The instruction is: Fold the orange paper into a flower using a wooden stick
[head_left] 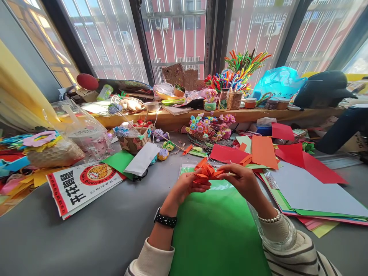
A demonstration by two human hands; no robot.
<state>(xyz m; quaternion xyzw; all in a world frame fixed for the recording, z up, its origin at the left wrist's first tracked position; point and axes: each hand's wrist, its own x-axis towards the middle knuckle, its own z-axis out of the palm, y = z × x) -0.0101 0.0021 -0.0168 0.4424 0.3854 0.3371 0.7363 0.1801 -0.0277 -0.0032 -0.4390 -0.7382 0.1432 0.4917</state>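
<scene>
Orange folded paper piece [204, 171]: creased, pointed flaps, held above green sheet [218, 230], near table's middle.

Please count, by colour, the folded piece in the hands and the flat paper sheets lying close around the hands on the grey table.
Orange: 2, the folded paper piece held by the left hand and right hand, and one orange sheet
Green: 1, the big green sheet under the hands
Red: 2, one red sheet and another red sheet
White: 1, the white sheet
Total: 6
</scene>
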